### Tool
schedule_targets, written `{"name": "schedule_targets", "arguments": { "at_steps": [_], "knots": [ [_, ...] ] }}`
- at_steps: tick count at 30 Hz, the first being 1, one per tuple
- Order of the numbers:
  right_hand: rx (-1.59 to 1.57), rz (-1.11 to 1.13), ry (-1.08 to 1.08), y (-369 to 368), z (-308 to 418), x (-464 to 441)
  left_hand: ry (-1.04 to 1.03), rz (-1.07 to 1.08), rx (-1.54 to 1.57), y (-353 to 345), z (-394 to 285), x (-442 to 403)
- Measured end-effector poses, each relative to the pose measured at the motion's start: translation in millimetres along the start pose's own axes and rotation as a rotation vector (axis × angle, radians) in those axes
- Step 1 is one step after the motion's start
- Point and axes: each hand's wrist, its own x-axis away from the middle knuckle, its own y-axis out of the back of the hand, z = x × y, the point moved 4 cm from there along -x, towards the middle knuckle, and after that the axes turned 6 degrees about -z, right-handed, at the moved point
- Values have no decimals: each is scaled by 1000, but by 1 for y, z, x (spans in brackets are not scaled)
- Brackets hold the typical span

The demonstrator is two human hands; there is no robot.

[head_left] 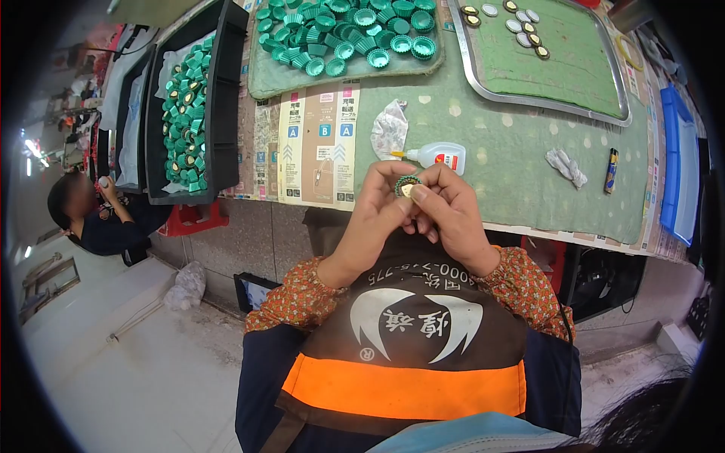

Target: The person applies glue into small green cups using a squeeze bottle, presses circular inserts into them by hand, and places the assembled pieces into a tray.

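Between the fingers of both hands, above my lap at the table edge, is a small green fluted cup (407, 183) with a pale gold and dark round piece at it. My left hand (368, 219) pinches it from the left. My right hand (458, 220) grips it from the right, thumb on the pale piece; whether that piece is fully seated I cannot tell. Just beyond my fingers a white squeeze bottle (445, 155) with a yellow tip lies on its side. A crumpled white tissue (390, 128) lies beside the bottle's tip.
Many green cups lie on a tray (264, 87) at the back. A metal-rimmed tray (544, 113) holds several round pieces. A black crate (219, 128) at left contains filled green cups. At right are another tissue (566, 167), a glue-stick-like tube (611, 171) and a blue tray (674, 162). Another person (106, 226) sits far left.
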Motion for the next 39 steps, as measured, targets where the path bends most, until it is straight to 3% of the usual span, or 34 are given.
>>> {"name": "schedule_targets", "arguments": {
  "at_steps": [2,8,17,23,28,31,32,36,39],
  "knots": [
    [1,11,-21,4,0,-1,-52,74,-178,-1,-8,-1],
    [-66,8,-72,8,-8,-1,-62,114,-178,4,-7,-2],
    [98,-67,-1,13,12,5,-206,-17,-227,28,-25,0],
    [146,-116,91,22,23,9,-695,-550,-666,110,-101,12],
    [195,-134,152,27,30,8,-744,-1181,-1373,195,-156,38],
    [199,-132,150,28,31,8,-802,-1289,-1624,211,-163,34],
    [236,-140,178,27,32,8,-794,-1331,-1562,210,-158,33],
    [567,-167,405,26,34,9,-1072,-962,-1545,150,-153,4],
    [973,-166,740,16,46,8,-1011,-722,-1531,111,-142,-32]
  ]
}}
